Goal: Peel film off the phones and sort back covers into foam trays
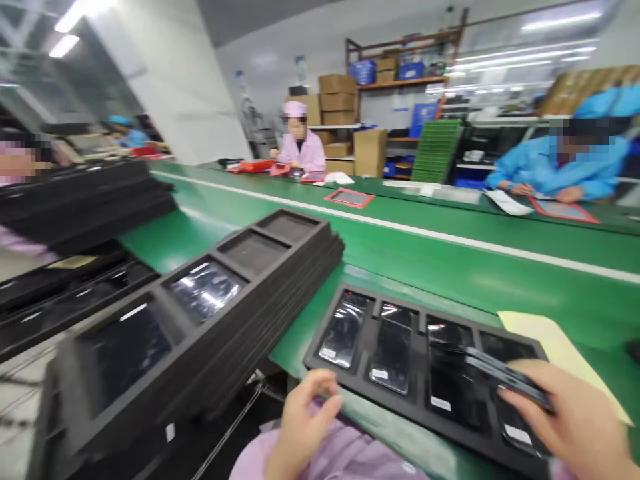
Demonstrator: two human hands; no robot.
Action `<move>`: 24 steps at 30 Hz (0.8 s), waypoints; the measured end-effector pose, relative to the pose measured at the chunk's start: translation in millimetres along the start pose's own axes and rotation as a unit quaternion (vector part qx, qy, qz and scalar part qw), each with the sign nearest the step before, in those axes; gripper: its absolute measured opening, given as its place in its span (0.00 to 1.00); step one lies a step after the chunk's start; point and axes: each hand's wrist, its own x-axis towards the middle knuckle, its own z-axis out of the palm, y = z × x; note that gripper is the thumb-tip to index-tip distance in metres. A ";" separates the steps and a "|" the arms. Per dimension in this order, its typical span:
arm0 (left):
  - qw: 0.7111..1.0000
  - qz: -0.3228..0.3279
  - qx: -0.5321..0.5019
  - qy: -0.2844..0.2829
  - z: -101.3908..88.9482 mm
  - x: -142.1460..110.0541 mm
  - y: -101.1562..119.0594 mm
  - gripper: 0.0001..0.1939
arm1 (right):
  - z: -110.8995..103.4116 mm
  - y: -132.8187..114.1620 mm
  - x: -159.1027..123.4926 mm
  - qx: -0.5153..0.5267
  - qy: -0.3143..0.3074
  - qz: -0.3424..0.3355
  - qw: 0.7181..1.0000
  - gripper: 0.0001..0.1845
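Note:
A black foam tray (420, 313) with four slots lies on the green belt in front of me, each slot holding a dark glossy screen panel (345, 328). My right hand (575, 420) is closed on a dark panel (500, 373) held tilted over the tray's right slots. At the tray's near edge my left hand (303, 420) is curled in a loose pinch, with nothing I can make out in it. A tall stack of black foam trays (210, 313) stands to the left, its top tray holding two panels.
A yellow sheet (555, 340) lies right of the tray. More black trays (80, 200) are piled far left. Across the belt (450, 260), a person in pink (300, 147) and a person in blue (565, 167) work at red-framed panels (350, 197). Cardboard boxes (370, 152) and shelves stand behind.

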 end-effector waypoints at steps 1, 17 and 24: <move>0.996 0.059 0.006 -0.066 19.3 9.9 19.2 0.21 | 3.0 -6.3 0.6 0.006 0.008 -0.016 1.000 0.18; 0.871 0.268 -0.009 -0.411 116.5 53.0 71.0 0.08 | 4.1 -35.4 -4.2 0.055 -0.011 0.025 0.998 0.15; 0.944 0.073 -0.090 -0.310 111.3 41.5 67.5 0.46 | 3.6 -38.6 -4.9 -0.002 0.032 0.056 0.998 0.16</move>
